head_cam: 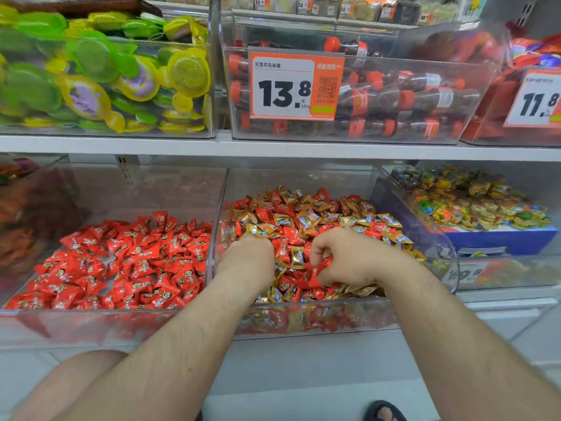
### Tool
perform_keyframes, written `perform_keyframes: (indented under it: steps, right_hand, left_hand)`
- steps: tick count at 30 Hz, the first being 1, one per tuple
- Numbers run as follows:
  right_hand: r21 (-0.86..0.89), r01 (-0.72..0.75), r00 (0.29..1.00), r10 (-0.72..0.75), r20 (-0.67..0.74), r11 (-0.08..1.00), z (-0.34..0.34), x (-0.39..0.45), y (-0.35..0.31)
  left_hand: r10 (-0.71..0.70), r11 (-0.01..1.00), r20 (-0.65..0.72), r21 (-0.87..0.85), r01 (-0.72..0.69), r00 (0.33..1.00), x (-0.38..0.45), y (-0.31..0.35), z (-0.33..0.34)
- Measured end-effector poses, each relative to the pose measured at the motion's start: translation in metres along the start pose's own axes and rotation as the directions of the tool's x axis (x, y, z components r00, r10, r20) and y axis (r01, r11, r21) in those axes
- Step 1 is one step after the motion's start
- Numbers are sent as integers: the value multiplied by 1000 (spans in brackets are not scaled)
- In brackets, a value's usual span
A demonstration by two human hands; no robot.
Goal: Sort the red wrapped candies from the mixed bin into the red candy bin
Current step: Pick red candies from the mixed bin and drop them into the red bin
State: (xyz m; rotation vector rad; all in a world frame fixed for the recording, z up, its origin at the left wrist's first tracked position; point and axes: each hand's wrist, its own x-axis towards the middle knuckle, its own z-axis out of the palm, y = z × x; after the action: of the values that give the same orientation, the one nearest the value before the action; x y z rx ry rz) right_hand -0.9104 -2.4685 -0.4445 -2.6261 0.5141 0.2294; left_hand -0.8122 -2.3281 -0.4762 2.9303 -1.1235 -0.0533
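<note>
Both hands dig in the mixed bin (pixel 303 302); the right hand (pixel 343 256) pinches red candies (pixel 321 267) for sorting; the left hand (pixel 247 256) is curled, contents hidden; the red candy bin (pixel 91 320) sits left.

At twelve o'clock, a 13.8 price tag (pixel 296 85) fronts cola-bottle candies (pixel 409 98); green and yellow jelly cups (pixel 100 74) fill ten o'clock; multicoloured sweets (pixel 473 196) sit at three.
</note>
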Motion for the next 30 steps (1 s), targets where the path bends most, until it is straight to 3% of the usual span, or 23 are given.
perform_keyframes:
  steps: [6,9,11,13,15,18,22,26,30]
  right_hand:
    - [271,-11,990,48,-129,962,-6,-8,14]
    - [467,-22,987,94,-133,884,-5,-10,15]
    - [689,-35,990,120,-75,724,-5,-12,10]
    - [854,-44,993,113,-17,518,-6,-13,3]
    - [942,-36,994,107,1,332,-9,-15,-7]
    - [992,-4,994,109,-10,128,-12,-18,-30]
    - [997,-33,998,48,36,-64,-11,-22,-71]
    - [985,-109,994,-25,106,-137,-2,-15,-116]
    - [955,-192,981,-78,179,-225,12,-2,-162]
  left_hand:
    - [0,997,-27,-77,-2,1000,-2,-1,1]
    - [61,917,-62,-391,-80,996,-13,-3,-14]
    - [98,699,-74,-704,-121,992,-24,-6,-29]
    - [97,342,-25,-938,-57,995,-36,-14,-45]
    - [75,11,30,-1000,29,997,-46,-26,-57]
    - [22,-288,52,-956,56,998,-54,-49,-67]
    - [-64,-481,137,-872,90,988,-59,-86,-69]
    - [-48,-662,270,-730,172,962,-58,-123,-55]
    - [-76,-729,345,-660,184,935,-53,-158,-39]
